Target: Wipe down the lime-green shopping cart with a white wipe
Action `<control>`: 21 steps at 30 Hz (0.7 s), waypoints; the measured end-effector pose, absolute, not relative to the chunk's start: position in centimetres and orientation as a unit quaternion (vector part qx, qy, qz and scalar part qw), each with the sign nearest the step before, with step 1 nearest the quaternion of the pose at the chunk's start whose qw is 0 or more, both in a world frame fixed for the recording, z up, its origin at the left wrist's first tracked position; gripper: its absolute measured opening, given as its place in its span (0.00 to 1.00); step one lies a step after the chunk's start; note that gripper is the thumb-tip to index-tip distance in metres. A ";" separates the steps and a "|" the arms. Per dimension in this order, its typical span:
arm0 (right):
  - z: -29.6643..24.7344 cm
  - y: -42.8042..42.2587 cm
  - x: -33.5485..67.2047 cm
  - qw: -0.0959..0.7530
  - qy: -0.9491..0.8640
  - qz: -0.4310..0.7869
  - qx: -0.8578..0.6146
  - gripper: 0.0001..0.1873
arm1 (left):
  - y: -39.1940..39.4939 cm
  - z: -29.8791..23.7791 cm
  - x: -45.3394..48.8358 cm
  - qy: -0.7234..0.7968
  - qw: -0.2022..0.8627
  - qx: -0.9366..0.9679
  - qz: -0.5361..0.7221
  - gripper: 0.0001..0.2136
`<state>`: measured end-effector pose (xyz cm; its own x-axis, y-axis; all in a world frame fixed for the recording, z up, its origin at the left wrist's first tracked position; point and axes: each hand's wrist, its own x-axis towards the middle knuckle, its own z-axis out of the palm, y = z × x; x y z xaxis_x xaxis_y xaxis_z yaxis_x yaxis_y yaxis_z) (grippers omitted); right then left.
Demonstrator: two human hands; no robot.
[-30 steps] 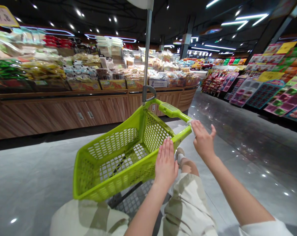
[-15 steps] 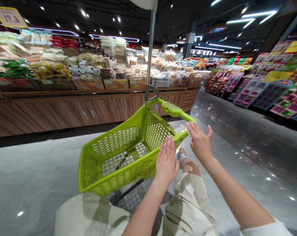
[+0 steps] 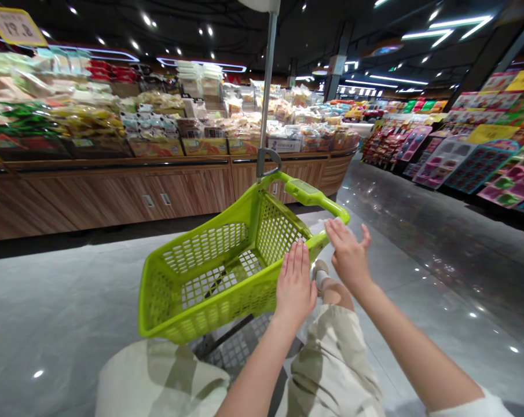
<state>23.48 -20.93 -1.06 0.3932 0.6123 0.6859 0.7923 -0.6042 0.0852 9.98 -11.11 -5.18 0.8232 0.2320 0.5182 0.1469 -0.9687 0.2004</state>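
Observation:
A lime-green plastic shopping cart (image 3: 209,310) stands in front of me, turned sideways, its perforated basket holding nothing I can see. My left hand (image 3: 295,284) lies flat against the upper edge of the basket's near side, fingers together and stretched out. At the cart's rear right corner, my right hand (image 3: 348,252) touches the frame just below the end of the handlebar (image 3: 316,197), with its fingers extended and thumb raised. Neither hand is wrapped around anything. A grey pole (image 3: 268,87) rises from the far end of the handlebar.
Beyond the cart runs a wood-panelled counter (image 3: 192,194) stacked with packaged foods. A price sign (image 3: 15,26) hangs at upper left. Display racks (image 3: 479,165) with colourful packs line the right side. Glossy grey floor tiles (image 3: 418,289) lie between them. My legs are beside the cart.
My right hand has shifted slightly left and down along the cart's corner, uncovering more of the handlebar's end. My left hand stays on the basket edge.

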 end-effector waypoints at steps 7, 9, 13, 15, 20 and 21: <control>-0.7 -22.3 24.6 0.104 -0.494 -0.325 -0.800 0.37 | -10.8 -5.3 9.9 0.093 0.078 0.955 0.270 0.40; 0.1 -22.7 26.9 0.124 -0.431 -0.353 -0.821 0.38 | -10.8 -5.1 9.9 0.089 0.084 0.955 0.271 0.40; -0.5 -21.2 25.0 0.136 -0.404 -0.358 -0.831 0.40 | -10.9 -5.2 10.1 0.093 0.085 0.954 0.271 0.40; -1.4 -20.4 22.4 0.122 -0.457 -0.335 -0.815 0.39 | -10.8 -5.3 10.1 0.093 0.080 0.955 0.269 0.39; -1.0 -21.5 23.1 0.102 -0.526 -0.316 -0.783 0.38 | -10.5 -5.3 9.9 0.093 0.070 0.957 0.267 0.40; -0.5 -21.9 24.4 0.107 -0.509 -0.327 -0.789 0.38 | -10.5 -5.2 9.9 0.092 0.069 0.956 0.269 0.40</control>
